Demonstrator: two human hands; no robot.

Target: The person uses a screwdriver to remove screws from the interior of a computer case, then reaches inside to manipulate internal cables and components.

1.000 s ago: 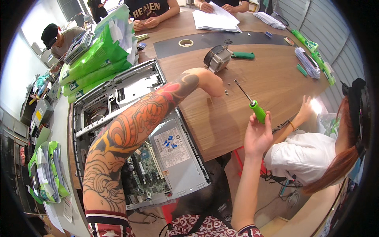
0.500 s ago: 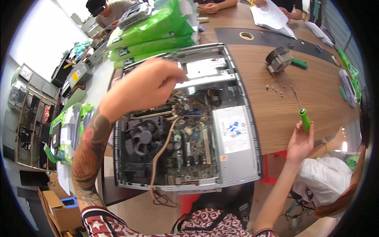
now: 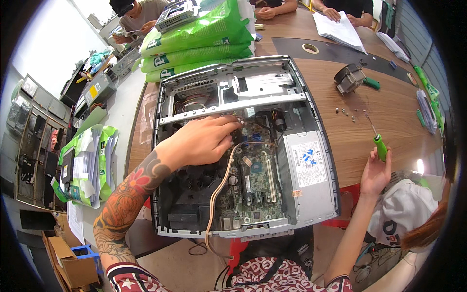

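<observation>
Left hand (image 3: 202,141) reaches, fingers curled, into the open computer case (image 3: 311,194); right hand (image 3: 374,170) grips a green screwdriver (image 3: 380,146), ready for screws

Brown wooden desk (image 3: 399,104) carries an opened computer case (image 3: 243,146). Behind the case: stacked green packages (image 3: 194,41). To its right: loose screws (image 3: 345,112), a metal heatsink (image 3: 349,78), a roll of tape (image 3: 310,48), and white papers (image 3: 340,29) further back.
</observation>
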